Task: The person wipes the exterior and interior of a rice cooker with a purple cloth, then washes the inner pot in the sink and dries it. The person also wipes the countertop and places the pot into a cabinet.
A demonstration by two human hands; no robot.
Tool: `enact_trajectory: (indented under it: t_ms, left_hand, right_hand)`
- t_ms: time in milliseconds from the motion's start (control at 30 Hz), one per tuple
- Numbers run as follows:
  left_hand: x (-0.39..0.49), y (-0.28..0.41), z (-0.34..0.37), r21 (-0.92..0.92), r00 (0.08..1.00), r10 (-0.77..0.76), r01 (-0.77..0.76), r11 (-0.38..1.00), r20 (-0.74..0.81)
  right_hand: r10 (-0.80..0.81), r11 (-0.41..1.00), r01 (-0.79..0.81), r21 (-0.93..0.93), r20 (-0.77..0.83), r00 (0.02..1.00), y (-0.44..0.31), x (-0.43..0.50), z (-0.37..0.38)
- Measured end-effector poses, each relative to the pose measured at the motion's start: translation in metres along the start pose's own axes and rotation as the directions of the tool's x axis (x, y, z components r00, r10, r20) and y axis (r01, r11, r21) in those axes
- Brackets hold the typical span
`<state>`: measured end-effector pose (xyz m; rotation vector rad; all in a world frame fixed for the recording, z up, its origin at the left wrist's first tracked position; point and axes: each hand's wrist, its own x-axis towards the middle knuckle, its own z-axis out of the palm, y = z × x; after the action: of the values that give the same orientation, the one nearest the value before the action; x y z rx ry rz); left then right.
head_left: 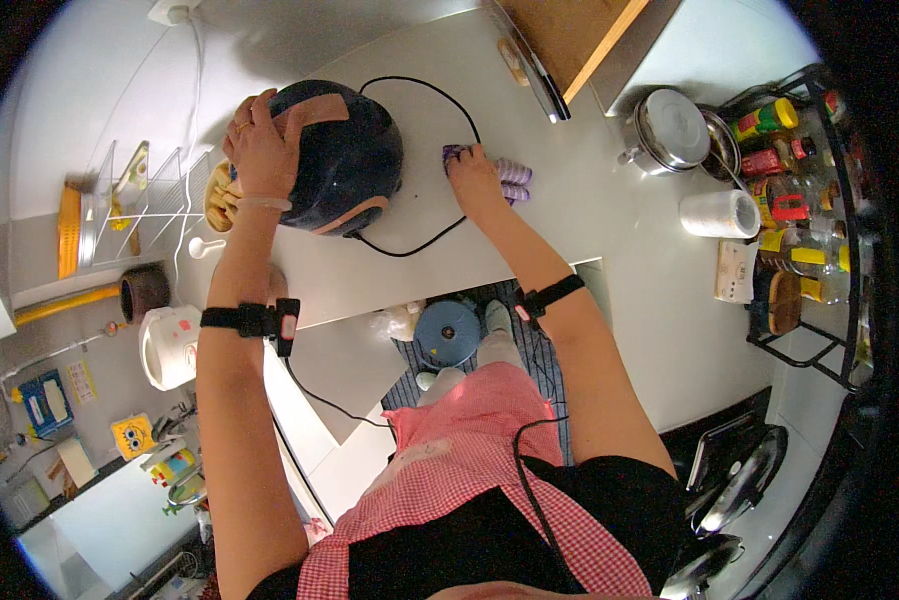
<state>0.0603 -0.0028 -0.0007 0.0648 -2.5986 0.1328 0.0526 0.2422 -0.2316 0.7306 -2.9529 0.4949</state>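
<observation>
A rounded dark countertop appliance, apparently a rice cooker [344,161] with copper-coloured trim, stands on the white counter [427,45]. My left hand [262,150] is on its left side, fingers curled over the edge and thumb near the copper-coloured strip. To the right of the appliance, my right hand [473,180] presses a purple striped cloth [515,172] on the counter; part of the cloth is hidden under the fingers. A black cord [438,94] loops from behind the appliance to my right hand, and another stretch runs from the hand back to its near side.
A knife [547,90] lies by a wooden board [569,30]. On the right are a lidded steel pot [671,131], a paper roll [719,214] and a black rack [824,225] of bottles. A white measuring spoon [206,247] lies left. Below is a blue round object [447,332].
</observation>
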Motion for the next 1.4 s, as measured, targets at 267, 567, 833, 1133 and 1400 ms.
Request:
enact_trajectory:
  t_ms: [267,567,833,1133,1400]
  left_hand:
    - [-0.129,0.07,-0.044,-0.815,0.962,-0.144,0.273,0.511,0.232]
    - [-0.162,0.095,-0.015,-0.33,0.588,0.027,0.491,-0.806,0.809]
    - [-0.183,0.078,-0.035,-0.573,0.585,-0.179,0.606,-0.552,0.791]
    - [-0.165,0.063,-0.066,-0.477,0.645,-0.074,0.477,-0.738,0.761]
    - [-0.163,0.078,-0.072,-0.605,0.641,-0.153,0.58,-0.545,0.752]
  right_hand:
    - [-0.002,0.989,-0.014,0.15,0.104,0.995,-0.006,0.002,-0.044]
    - [0.131,0.277,-0.034,0.96,-0.003,0.991,-0.087,-0.055,-0.103]
    - [0.26,0.257,-0.164,0.952,0.096,0.961,-0.099,-0.077,-0.132]
    - [0.196,-0.104,-0.082,0.991,0.101,0.975,-0.096,-0.072,-0.179]
    - [-0.074,0.629,0.274,0.728,-0.295,0.953,-0.126,-0.069,-0.186]
